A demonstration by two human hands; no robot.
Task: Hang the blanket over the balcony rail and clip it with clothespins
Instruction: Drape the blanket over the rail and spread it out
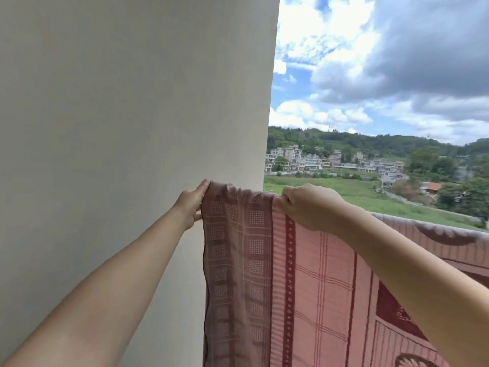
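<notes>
Beyond a pale wall [119, 115] on the left, fields, houses and cloudy sky fill the far view. A pink patterned blanket [304, 287] hangs draped over the balcony rail, which it hides. The left hand [191, 205] pinches its left edge at the top fold; the right hand [307, 205] is closed on the fold just to the right. The cloth looks thin, soft and light, best held along the top fold. No clothespins show.
</notes>
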